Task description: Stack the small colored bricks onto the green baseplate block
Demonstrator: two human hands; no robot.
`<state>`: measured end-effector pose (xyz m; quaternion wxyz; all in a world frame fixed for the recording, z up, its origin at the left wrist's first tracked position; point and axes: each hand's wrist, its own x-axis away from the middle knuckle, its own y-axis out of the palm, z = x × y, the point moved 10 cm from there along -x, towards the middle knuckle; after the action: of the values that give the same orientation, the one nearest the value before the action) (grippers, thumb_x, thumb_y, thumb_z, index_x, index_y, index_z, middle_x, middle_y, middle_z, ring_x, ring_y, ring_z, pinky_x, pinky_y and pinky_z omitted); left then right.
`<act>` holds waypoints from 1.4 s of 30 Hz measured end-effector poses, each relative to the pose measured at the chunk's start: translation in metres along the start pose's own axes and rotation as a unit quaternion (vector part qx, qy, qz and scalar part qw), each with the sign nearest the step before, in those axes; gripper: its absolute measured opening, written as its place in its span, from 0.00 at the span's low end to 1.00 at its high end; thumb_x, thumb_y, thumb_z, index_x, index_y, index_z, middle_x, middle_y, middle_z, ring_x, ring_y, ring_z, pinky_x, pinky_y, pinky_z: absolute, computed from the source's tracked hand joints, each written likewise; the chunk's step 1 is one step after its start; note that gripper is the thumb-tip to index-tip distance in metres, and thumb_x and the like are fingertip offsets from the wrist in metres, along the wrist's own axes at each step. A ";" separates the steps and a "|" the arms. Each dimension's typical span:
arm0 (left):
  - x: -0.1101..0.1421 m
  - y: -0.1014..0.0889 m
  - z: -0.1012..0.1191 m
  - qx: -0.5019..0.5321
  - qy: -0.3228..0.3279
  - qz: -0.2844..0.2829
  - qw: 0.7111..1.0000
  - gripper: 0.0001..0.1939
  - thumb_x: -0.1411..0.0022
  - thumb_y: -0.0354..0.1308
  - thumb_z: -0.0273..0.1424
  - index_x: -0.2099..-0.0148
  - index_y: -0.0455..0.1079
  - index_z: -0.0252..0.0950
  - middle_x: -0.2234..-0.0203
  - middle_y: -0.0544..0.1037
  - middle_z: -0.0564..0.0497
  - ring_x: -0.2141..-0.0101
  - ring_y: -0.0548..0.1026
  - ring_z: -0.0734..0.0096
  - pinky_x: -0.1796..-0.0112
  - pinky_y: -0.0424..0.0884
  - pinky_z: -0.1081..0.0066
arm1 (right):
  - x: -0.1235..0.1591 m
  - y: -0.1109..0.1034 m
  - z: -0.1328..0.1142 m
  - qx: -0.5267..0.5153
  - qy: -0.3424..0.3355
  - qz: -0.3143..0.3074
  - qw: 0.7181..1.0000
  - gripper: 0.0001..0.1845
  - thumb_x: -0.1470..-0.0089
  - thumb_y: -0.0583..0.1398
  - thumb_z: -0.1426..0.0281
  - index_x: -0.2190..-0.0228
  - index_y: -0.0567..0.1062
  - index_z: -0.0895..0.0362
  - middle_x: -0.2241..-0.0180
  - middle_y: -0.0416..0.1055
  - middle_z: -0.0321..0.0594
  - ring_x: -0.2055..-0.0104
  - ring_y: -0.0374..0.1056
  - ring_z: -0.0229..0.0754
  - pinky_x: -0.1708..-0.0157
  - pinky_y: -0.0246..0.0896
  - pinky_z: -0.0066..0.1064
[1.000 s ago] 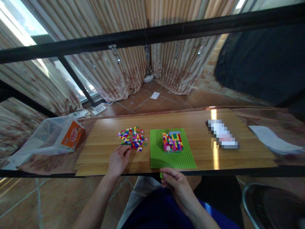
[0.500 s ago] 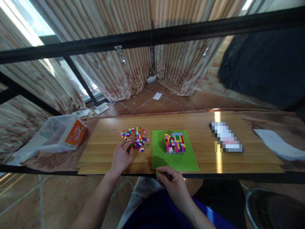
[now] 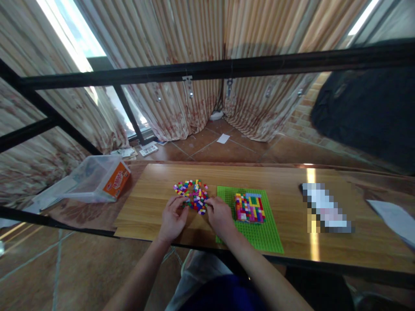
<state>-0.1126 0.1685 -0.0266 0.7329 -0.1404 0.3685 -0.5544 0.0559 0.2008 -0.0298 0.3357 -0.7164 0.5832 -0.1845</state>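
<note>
2 sets of half-curled fingers (image 3: pixel 177 201), left hand (image 3: pixel 174 219) and right hand (image 3: pixel 221 217), flank loose bricks (image 3: pixel 197 195); can't tell if gripping.

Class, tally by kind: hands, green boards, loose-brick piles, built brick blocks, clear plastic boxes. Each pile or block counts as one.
Left hand and right hand: 2
Green board: 1
Pile of loose bricks: 1
Built brick block: 1
Clear plastic box: 1
Total: 6

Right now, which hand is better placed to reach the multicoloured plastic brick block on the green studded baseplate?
Probably the right hand, partly over the baseplate near the block; the left hand is farther left.
</note>
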 end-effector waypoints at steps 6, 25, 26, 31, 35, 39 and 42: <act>-0.033 -0.017 -0.027 -0.110 -0.038 0.092 0.989 0.18 0.34 0.47 0.34 0.47 0.67 0.31 0.49 0.70 0.38 0.45 0.66 0.57 0.44 0.62 0.53 | -0.030 -0.001 0.000 0.036 0.000 0.009 0.999 0.12 0.44 0.54 0.77 0.63 0.76 0.58 0.61 0.73 0.45 0.59 0.68 0.41 0.56 0.58 0.30; -0.039 0.028 0.002 -0.037 0.053 -0.059 0.996 0.17 0.32 0.45 0.33 0.47 0.69 0.35 0.50 0.74 0.44 0.47 0.69 0.63 0.45 0.63 0.58 | -0.042 0.007 0.005 0.019 -0.033 -0.016 0.999 0.10 0.43 0.55 0.70 0.69 0.77 0.56 0.63 0.71 0.42 0.58 0.67 0.41 0.55 0.59 0.32; -0.037 0.024 0.006 -0.032 0.053 -0.052 0.997 0.17 0.33 0.46 0.33 0.47 0.69 0.35 0.49 0.74 0.44 0.47 0.68 0.62 0.45 0.62 0.57 | -0.040 0.004 0.003 0.008 -0.034 -0.016 0.999 0.10 0.42 0.55 0.70 0.68 0.77 0.56 0.63 0.71 0.42 0.58 0.67 0.42 0.55 0.59 0.32; -0.025 0.018 0.035 -0.040 0.074 -0.061 0.995 0.14 0.35 0.51 0.34 0.49 0.71 0.39 0.54 0.76 0.46 0.50 0.69 0.61 0.46 0.60 0.57 | -0.024 -0.002 -0.015 -0.047 -0.053 -0.032 0.997 0.10 0.42 0.54 0.70 0.67 0.76 0.55 0.64 0.73 0.41 0.60 0.68 0.42 0.58 0.60 0.33; -0.011 0.025 0.049 -0.067 0.074 -0.081 0.992 0.12 0.34 0.49 0.33 0.59 0.74 0.39 0.64 0.78 0.47 0.60 0.72 0.63 0.51 0.63 0.57 | -0.009 -0.003 -0.020 -0.070 -0.036 -0.025 0.997 0.10 0.43 0.53 0.71 0.68 0.76 0.55 0.66 0.73 0.40 0.63 0.68 0.41 0.60 0.61 0.32; 0.004 0.030 0.049 -0.079 0.052 -0.059 0.994 0.12 0.35 0.49 0.33 0.64 0.73 0.38 0.69 0.78 0.46 0.64 0.72 0.62 0.58 0.65 0.60 | 0.006 -0.002 -0.017 -0.076 -0.011 -0.002 0.997 0.11 0.43 0.53 0.71 0.69 0.76 0.54 0.67 0.73 0.40 0.63 0.68 0.41 0.61 0.60 0.31; 0.009 0.029 0.049 -0.089 0.036 -0.037 0.995 0.10 0.36 0.51 0.32 0.66 0.73 0.38 0.70 0.78 0.47 0.65 0.71 0.63 0.59 0.64 0.60 | 0.011 -0.003 -0.012 -0.063 0.010 0.021 0.998 0.11 0.43 0.53 0.71 0.70 0.76 0.55 0.67 0.73 0.41 0.63 0.69 0.42 0.60 0.59 0.31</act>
<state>-0.0569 0.1602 -0.0147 0.6831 -0.1982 0.4370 -0.5506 0.0533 0.1873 -0.0204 0.2883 -0.7216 0.6120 -0.1471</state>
